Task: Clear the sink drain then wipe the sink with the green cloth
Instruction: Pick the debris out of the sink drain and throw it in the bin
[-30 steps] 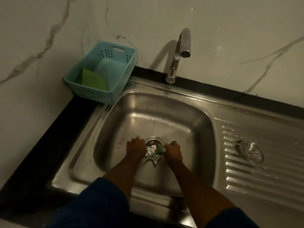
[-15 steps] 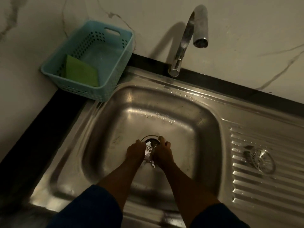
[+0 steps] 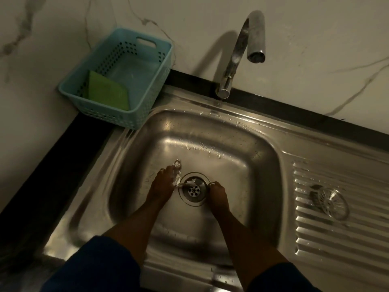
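Both of my hands are down in the steel sink [image 3: 259, 165]. My left hand [image 3: 163, 186] grips a crumpled piece of shiny foil-like debris [image 3: 176, 165] just left of the drain [image 3: 194, 189]. The drain's holes show, with a small scrap still lying at its upper rim. My right hand [image 3: 217, 193] sits at the drain's right edge with its fingers curled; what it holds, if anything, is too small to tell. The green cloth [image 3: 107, 91] leans inside the blue basket [image 3: 147, 91] at the back left.
A chrome tap [image 3: 237, 53] arches over the sink's back edge. A round metal strainer [image 3: 331, 203] lies on the ribbed drainboard at the right. A black counter strip runs along the sink's left side, under marble walls.
My hands, close together over the drain before, have parted. The left has pulled the crumpled debris out to the left, and the drain holes now show.
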